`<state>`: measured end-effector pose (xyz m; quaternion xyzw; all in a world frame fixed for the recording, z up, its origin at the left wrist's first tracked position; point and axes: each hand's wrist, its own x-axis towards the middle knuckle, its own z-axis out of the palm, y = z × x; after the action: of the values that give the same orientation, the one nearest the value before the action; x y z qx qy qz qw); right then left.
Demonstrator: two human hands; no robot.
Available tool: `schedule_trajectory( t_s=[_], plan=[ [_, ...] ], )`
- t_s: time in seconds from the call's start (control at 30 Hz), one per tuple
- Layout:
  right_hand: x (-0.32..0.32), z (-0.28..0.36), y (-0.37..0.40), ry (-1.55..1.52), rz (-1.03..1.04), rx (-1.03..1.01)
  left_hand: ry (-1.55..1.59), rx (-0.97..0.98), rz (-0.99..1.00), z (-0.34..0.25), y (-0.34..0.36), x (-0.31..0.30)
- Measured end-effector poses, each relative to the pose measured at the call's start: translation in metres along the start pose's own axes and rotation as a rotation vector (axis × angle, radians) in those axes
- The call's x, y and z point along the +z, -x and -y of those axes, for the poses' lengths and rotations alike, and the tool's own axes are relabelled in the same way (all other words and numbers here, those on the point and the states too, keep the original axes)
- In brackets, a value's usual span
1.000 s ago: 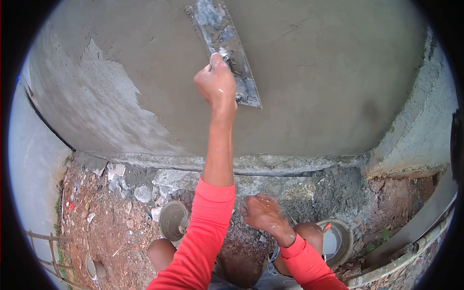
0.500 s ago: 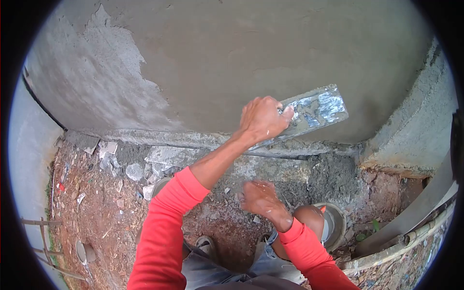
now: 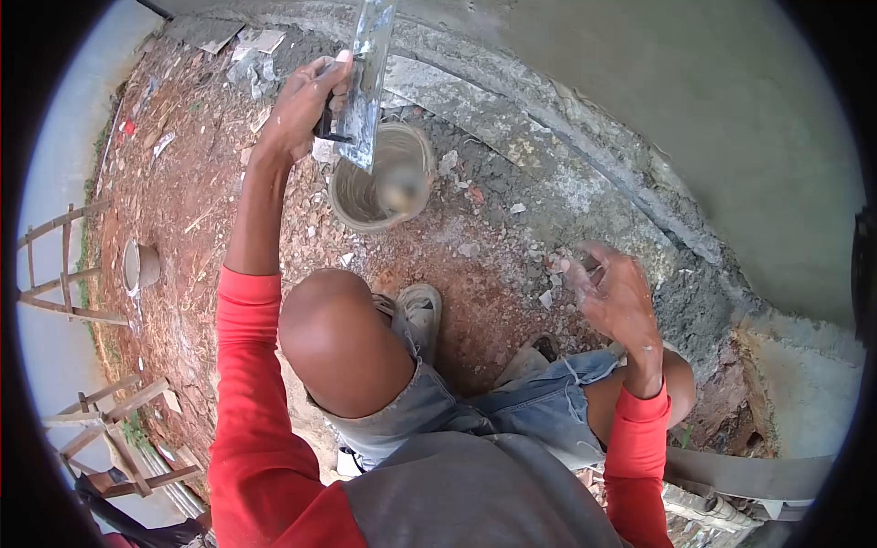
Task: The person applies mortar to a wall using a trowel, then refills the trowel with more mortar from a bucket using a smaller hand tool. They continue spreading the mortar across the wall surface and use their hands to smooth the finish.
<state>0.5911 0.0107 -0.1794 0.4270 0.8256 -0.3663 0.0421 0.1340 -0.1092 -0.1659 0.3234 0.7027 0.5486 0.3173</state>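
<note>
Person's L hand (image 3: pixel 311 100) is wrapped round the black handle (image 3: pixel 325 123) of a flat, rectangular, smeared metal trowel (image 3: pixel 369 100), in view overlapping a round grey bucket (image 3: pixel 351 192), w/ R hand (image 3: pixel 617 297), fingers loosely parted, nr R knee (image 3: pixel 678 388).

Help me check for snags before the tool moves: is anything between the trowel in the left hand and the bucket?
Nothing visible: the lower end of the trowel in the left hand overlaps the bucket in view; contact can't be told.
</note>
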Motion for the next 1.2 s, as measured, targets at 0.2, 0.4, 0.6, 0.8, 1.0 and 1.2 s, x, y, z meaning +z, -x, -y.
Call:
schedule_trajectory(
  t_s=[0.2,0.4,0.6,0.8,1.0,1.2],
  plan=[
    [0.126,0.038,-0.073,-0.083,-0.063,-0.172,0.863,-0.021,-0.278,0.122,0.060,-0.058],
    [0.204,0.165,-0.172,0.355,0.025,-0.494,1.331,-0.165,-0.607,0.181,0.132,-0.052],
    [0.281,0.216,-0.247,0.865,0.407,-0.410,1.517,-0.337,-0.812,0.206,0.205,-0.034],
    [0.221,0.213,-0.213,0.694,0.148,-0.403,1.535,-0.405,-0.789,0.234,0.214,-0.033],
    [0.180,0.178,-0.149,0.271,-0.019,-0.349,1.772,-0.317,-0.413,0.250,0.193,-0.010],
    [0.226,0.151,-0.105,0.156,-0.186,-0.571,1.595,-0.666,-0.618,0.199,0.140,0.022]
  ],
)
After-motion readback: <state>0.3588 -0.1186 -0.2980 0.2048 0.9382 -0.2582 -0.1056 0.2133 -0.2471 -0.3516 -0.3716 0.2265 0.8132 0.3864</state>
